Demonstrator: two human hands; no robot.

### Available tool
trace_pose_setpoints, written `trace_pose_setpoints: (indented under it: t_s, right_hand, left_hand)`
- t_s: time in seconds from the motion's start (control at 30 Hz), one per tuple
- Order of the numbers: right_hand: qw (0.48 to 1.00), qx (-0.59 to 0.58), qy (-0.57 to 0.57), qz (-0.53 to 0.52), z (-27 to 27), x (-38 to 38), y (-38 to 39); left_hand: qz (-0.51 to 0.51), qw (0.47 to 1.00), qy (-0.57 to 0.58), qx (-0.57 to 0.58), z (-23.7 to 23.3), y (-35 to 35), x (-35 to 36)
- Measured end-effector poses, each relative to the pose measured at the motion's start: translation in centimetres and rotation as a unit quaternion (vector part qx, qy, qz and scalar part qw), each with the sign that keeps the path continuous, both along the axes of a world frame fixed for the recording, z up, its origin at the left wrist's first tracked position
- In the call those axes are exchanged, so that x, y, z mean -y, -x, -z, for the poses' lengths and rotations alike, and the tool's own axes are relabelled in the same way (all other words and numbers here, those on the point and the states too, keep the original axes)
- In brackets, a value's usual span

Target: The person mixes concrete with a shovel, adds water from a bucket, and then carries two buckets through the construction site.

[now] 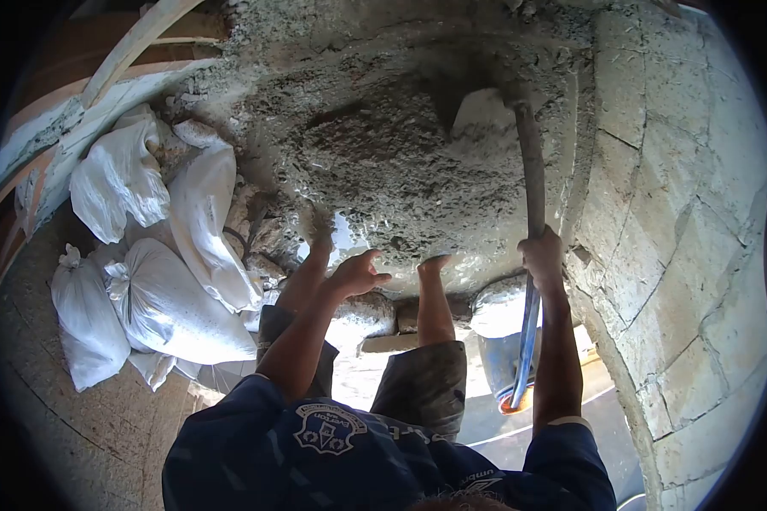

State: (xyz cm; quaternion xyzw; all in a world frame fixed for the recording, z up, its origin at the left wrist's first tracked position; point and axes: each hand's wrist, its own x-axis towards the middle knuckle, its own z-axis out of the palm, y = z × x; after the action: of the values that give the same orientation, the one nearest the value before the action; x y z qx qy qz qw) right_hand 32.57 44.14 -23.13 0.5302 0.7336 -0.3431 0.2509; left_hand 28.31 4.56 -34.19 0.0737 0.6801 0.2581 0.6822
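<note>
My right hand (543,255) is wrapped around the long handle (533,179) of a shovel. Its pale blade (483,115) is at the far side, among wet grey mortar mix (383,136); the blade's edge is partly hidden. My left hand (358,274) is in the air in front of my left leg, thumb and fingers apart and holding nothing. The shovel handle runs back past my right forearm, and its lower stretch looks blue. My bare feet stand at the near edge of the mix.
Several filled white sacks (179,298) are piled on the left. A cracked stone or block wall (673,238) rises on the right. Behind my legs are a blue container (498,362) and another white sack (498,308). Curved wooden pieces (136,51) lean at the upper left.
</note>
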Motion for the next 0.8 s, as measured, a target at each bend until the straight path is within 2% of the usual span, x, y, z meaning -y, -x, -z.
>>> trace_pose_setpoints:
  t_s: [0.07, 0.13, 0.17, 0.23, 0.3, 0.33, 0.37, 0.43, 0.47, 0.5, 0.53, 0.57, 0.63, 0.7, 0.73, 0.77, 0.8]
  right_hand:
    - [0.999, -0.022, 0.011, 0.039, -2.9, -1.0, -1.1]
    - [0.985, -0.075, 0.101, 0.113, -5.6, -1.0, 0.2]
    - [0.977, -0.11, 0.132, 0.125, -5.7, -1.1, 1.5]
    - [0.947, -0.174, 0.215, 0.162, -4.4, -1.0, 6.2]
    - [0.89, -0.236, 0.329, 0.208, -0.9, -1.0, 11.3]
    - [0.855, -0.275, 0.383, 0.217, 1.1, -0.4, 13.9]
    - [0.821, -0.297, 0.429, 0.233, 3.4, 0.5, 16.2]
    - [0.749, -0.332, 0.52, 0.244, 9.0, 2.2, 20.5]
    - [0.712, -0.342, 0.562, 0.243, 11.7, 2.9, 21.8]
    - [0.711, -0.336, 0.566, 0.248, 13.9, 4.1, 22.6]
    - [0.702, -0.334, 0.572, 0.261, 16.0, 5.3, 23.7]
    - [0.694, -0.331, 0.579, 0.272, 17.4, 6.4, 23.9]
    - [0.704, -0.319, 0.571, 0.277, 19.5, 7.9, 21.8]
    - [0.675, -0.334, 0.585, 0.3, 21.0, 8.2, 17.5]
    - [0.684, -0.32, 0.568, 0.327, 20.7, 8.6, 14.9]
    - [0.694, -0.306, 0.548, 0.352, 19.9, 8.8, 12.0]
    - [0.717, -0.274, 0.526, 0.366, 20.0, 8.9, 8.7]
  left_hand:
    - [-0.026, 0.999, -0.005, 0.021, 0.5, -1.2, 0.0]
    - [-0.104, 0.991, 0.009, 0.088, -1.3, -1.8, -1.1]
    - [-0.13, 0.986, -0.029, 0.097, -2.3, -2.7, -2.0]
    - [-0.25, 0.949, -0.09, 0.17, -5.1, -4.4, -4.4]
    - [-0.282, 0.929, -0.153, 0.185, -9.7, -3.3, -7.0]
    - [-0.298, 0.912, -0.194, 0.203, -10.2, -3.8, -7.5]
    - [-0.258, 0.923, -0.215, 0.187, -12.5, -2.1, -8.3]
    - [-0.305, 0.93, -0.197, 0.047, -13.6, -1.8, -8.7]
    - [-0.249, 0.959, -0.132, 0.006, -13.1, -0.6, -8.0]
    - [-0.187, 0.98, -0.065, -0.033, -11.9, 1.1, -6.6]
    - [-0.273, 0.959, -0.069, -0.032, -8.4, -0.1, -4.9]
    - [-0.309, 0.95, -0.046, -0.001, -6.6, 0.0, -4.2]
    - [-0.285, 0.958, 0.017, -0.003, -4.0, -2.0, -3.6]
    - [-0.245, 0.968, 0.035, -0.043, -1.9, -7.4, -2.9]
    - [-0.278, 0.958, 0.063, -0.009, -2.0, -10.1, -3.1]
    - [-0.297, 0.952, 0.069, -0.026, -1.5, -14.1, -2.8]
    - [-0.289, 0.951, 0.102, 0.04, -3.6, -15.5, -2.9]
